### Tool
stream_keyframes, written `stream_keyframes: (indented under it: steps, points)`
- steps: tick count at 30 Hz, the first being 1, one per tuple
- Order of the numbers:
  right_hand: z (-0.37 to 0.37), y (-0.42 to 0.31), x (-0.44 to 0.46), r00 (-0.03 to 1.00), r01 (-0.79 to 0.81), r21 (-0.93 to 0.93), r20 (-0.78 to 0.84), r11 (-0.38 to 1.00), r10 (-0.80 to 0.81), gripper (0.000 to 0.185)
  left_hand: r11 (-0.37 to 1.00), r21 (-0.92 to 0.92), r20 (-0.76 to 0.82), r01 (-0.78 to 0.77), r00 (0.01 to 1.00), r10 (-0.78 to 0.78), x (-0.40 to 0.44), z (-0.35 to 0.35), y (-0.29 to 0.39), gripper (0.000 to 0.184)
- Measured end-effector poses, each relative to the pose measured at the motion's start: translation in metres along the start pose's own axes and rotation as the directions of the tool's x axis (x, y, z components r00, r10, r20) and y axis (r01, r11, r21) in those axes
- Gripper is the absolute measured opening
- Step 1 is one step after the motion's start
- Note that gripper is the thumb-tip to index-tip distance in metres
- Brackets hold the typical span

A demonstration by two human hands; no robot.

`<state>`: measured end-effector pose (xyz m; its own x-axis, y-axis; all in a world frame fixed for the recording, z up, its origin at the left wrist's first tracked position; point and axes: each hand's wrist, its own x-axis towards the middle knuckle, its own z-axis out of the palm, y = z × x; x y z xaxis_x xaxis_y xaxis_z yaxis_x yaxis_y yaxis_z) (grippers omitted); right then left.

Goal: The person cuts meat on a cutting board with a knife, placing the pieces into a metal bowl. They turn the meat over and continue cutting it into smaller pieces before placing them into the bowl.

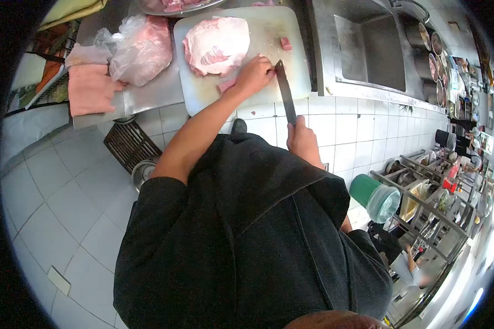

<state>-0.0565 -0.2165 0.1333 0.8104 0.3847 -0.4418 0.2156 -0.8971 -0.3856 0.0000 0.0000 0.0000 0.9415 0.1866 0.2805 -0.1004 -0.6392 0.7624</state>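
Observation:
A long dark knife (286,94) is held by its handle in my right hand (304,141), its tip over the right part of the white cutting board (269,33). My left hand (256,75) is on the board beside the blade's tip, fingers curled together; what they hold, if anything, is too small to make out. A large pale piece of meat (217,45) lies on the board beyond my left wrist. One small pink piece (286,43) lies near the board's far right, and another strip (225,86) lies by my left forearm.
Left of the board are meat in a clear plastic bag (142,52) and a flat pink slab (91,89). A metal tray (173,11) of meat stands beyond. To the right are a steel sink (370,52), a green bin (368,192) and racks. People are at the far right.

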Motion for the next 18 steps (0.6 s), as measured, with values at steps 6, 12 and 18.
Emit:
stream_keyframes:
  steps: [6,12,18]
  points:
    - [0.035,-0.004,0.091,0.983,0.127,-0.064,-0.123,0.99,-0.134,0.023,0.997,0.067,0.039,-0.031,0.999,0.028,0.004,0.01,-0.013,0.01]
    - [0.004,-0.033,0.209,0.944,0.279,0.15,-0.226,0.949,-0.242,0.038,0.999,-0.04,-0.028,-0.032,0.999,0.031,-0.009,-0.01,0.01,0.017]
    - [-0.039,-0.035,0.143,0.922,0.325,0.168,-0.273,0.931,-0.273,0.031,0.935,0.353,-0.148,0.037,0.989,0.017,-0.063,-0.035,0.015,0.023]
